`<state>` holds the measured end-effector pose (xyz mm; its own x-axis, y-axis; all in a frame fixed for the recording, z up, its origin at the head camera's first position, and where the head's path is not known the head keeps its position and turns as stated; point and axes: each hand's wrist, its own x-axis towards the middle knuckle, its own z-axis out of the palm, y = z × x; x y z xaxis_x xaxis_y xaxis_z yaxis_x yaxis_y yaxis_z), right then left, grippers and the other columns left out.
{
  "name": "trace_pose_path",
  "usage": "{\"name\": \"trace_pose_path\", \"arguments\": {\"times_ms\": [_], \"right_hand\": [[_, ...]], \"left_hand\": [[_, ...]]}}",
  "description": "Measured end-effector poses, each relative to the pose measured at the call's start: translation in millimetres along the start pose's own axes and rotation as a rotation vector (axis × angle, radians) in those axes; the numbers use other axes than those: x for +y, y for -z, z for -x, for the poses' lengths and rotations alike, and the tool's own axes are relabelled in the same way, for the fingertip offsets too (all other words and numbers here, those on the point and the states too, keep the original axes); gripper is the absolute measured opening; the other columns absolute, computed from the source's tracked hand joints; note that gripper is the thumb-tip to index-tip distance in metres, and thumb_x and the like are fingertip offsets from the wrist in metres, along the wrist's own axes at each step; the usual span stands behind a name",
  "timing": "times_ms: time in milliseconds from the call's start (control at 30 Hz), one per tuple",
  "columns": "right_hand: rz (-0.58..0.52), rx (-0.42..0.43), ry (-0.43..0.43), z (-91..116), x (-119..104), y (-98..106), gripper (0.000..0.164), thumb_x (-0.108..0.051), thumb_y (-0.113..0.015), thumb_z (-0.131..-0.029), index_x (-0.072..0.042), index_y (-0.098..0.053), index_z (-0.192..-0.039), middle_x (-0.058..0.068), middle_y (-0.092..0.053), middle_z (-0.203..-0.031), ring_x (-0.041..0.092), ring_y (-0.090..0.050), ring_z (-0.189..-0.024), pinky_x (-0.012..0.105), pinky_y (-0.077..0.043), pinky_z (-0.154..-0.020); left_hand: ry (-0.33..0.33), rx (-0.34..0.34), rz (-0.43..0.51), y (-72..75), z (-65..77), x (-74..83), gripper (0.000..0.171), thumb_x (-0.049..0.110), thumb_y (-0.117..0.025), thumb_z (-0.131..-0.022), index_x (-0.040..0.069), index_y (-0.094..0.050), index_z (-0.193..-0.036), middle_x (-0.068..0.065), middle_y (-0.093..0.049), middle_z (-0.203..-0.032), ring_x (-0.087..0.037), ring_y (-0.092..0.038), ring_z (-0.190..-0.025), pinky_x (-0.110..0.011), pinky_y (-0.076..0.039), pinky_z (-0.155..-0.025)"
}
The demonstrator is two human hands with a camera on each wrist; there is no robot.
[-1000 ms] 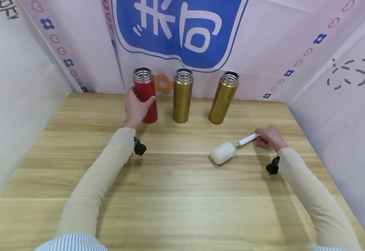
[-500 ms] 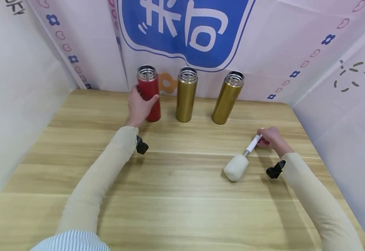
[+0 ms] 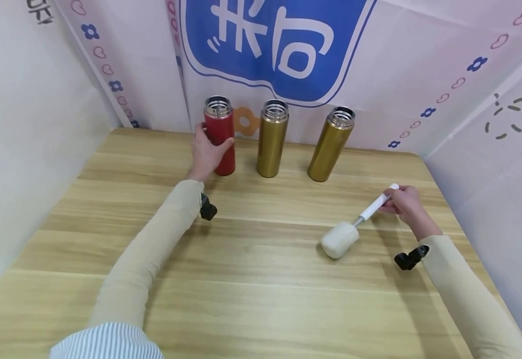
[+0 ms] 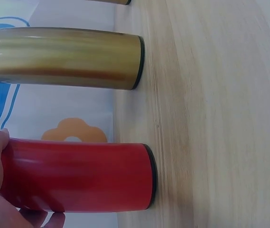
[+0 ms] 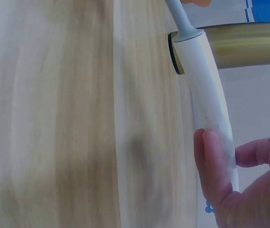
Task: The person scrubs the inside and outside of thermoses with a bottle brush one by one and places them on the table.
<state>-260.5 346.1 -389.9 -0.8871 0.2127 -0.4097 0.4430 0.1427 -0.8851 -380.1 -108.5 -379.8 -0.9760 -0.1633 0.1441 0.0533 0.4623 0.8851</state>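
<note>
A red thermos bottle [image 3: 223,132] without a lid stands upright near the table's back edge. My left hand [image 3: 208,153] grips it round its side, the thumb across the front; the left wrist view shows the red bottle [image 4: 82,175] with its base on the wood. In my right hand [image 3: 404,204] I pinch the white handle of a bottle brush [image 3: 340,240] near its end. Its white sponge head points down to the left, close to the tabletop; whether it touches I cannot tell. The right wrist view shows the brush handle [image 5: 203,85] between thumb and fingers.
A gold thermos bottle [image 3: 272,144], open at the top, stands right of the red one. Farther right, another open gold bottle [image 3: 328,149] stands near the back. Printed cloth walls [image 3: 391,75] rise behind and beside the wooden table [image 3: 261,279].
The brush has turned in my right hand, its head swinging toward me, and its handle end has risen out past my fingers. My left hand stays on the red bottle. The head view has shifted slightly.
</note>
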Motion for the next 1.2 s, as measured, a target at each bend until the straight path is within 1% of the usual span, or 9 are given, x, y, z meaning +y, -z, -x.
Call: {"name": "trace_pose_path", "arguments": {"times_ms": [200,367,567,733,833,933,1033,1100,1200], "right_hand": [[-0.087,0.029,0.010,8,4,2,0.064,-0.006,-0.042,-0.094,0.010,-0.004,-0.142,-0.004,-0.058,-0.062,0.003,-0.060,-0.048,0.019,-0.056,-0.057],[-0.166,0.040,0.034,13,3,2,0.061,-0.005,-0.043,-0.093,0.008,-0.004,-0.139,-0.003,-0.058,-0.061,0.005,-0.061,-0.047,0.019,-0.055,-0.055],[-0.161,0.047,0.047,18,3,3,0.070,-0.005,-0.042,-0.094,0.005,0.006,-0.144,-0.002,-0.058,-0.065,0.005,-0.062,-0.052,0.019,-0.056,-0.059],[-0.163,0.051,0.058,21,4,4,0.070,-0.007,-0.042,-0.094,0.005,0.006,-0.145,-0.003,-0.058,-0.066,0.005,-0.064,-0.055,0.019,-0.056,-0.059],[-0.204,0.053,0.077,25,3,6,0.070,-0.007,-0.042,-0.094,0.004,0.005,-0.145,-0.004,-0.059,-0.065,0.006,-0.064,-0.055,0.020,-0.056,-0.058],[-0.258,0.054,0.099,30,0,8,0.069,-0.007,-0.043,-0.094,0.003,0.004,-0.145,-0.004,-0.061,-0.066,0.007,-0.065,-0.056,0.021,-0.056,-0.057],[-0.325,0.049,0.129,35,-4,9,0.062,-0.005,-0.044,-0.094,0.000,-0.004,-0.141,-0.003,-0.062,-0.067,0.009,-0.066,-0.057,0.022,-0.057,-0.057],[-0.365,0.047,0.159,39,-8,9,0.048,-0.004,-0.045,-0.094,-0.004,-0.016,-0.133,-0.002,-0.062,-0.068,0.011,-0.067,-0.057,0.023,-0.057,-0.057],[-0.412,0.058,0.209,44,-14,7,0.038,-0.002,-0.047,-0.093,-0.008,-0.023,-0.122,-0.001,-0.061,-0.070,0.012,-0.068,-0.058,0.024,-0.057,-0.056]], "left_hand": [[-0.009,-0.013,-0.010,-1.4,2.8,1.2,0.078,0.030,-0.072,-0.080,0.010,-0.027,-0.140,-0.012,-0.043,-0.142,-0.024,-0.046,-0.129,-0.039,-0.039,-0.108],[-0.034,-0.003,-0.006,-2.3,4.1,0.0,0.077,0.026,-0.073,-0.079,0.009,-0.027,-0.139,-0.013,-0.044,-0.141,-0.025,-0.046,-0.128,-0.039,-0.039,-0.108],[-0.038,0.007,0.027,-0.2,5.9,-5.9,0.077,0.028,-0.073,-0.079,0.012,-0.028,-0.139,-0.010,-0.043,-0.141,-0.023,-0.045,-0.129,-0.039,-0.040,-0.108],[-0.078,0.019,0.016,5.9,11.6,-6.9,0.078,0.026,-0.075,-0.076,0.012,-0.030,-0.138,-0.010,-0.045,-0.139,-0.024,-0.047,-0.126,-0.040,-0.041,-0.106],[-0.129,0.008,-0.001,11.9,18.6,-2.2,0.078,0.026,-0.076,-0.075,0.011,-0.031,-0.138,-0.011,-0.045,-0.137,-0.025,-0.047,-0.124,-0.040,-0.043,-0.104],[-0.200,-0.013,-0.042,20.9,30.7,6.1,0.078,0.026,-0.076,-0.075,0.010,-0.033,-0.137,-0.012,-0.046,-0.134,-0.026,-0.048,-0.121,-0.042,-0.045,-0.100],[-0.305,-0.028,-0.087,30.8,49.1,15.2,0.076,0.025,-0.077,-0.073,0.007,-0.036,-0.134,-0.014,-0.047,-0.130,-0.026,-0.048,-0.117,-0.043,-0.048,-0.096],[-0.371,-0.042,-0.120,35.5,63.5,20.6,0.076,0.024,-0.079,-0.071,0.005,-0.038,-0.132,-0.015,-0.048,-0.127,-0.026,-0.049,-0.115,-0.044,-0.050,-0.093],[-0.442,-0.080,-0.167,38.7,85.4,27.5,0.075,0.022,-0.080,-0.069,0.004,-0.041,-0.130,-0.015,-0.051,-0.124,-0.027,-0.051,-0.112,-0.044,-0.051,-0.090]]}}
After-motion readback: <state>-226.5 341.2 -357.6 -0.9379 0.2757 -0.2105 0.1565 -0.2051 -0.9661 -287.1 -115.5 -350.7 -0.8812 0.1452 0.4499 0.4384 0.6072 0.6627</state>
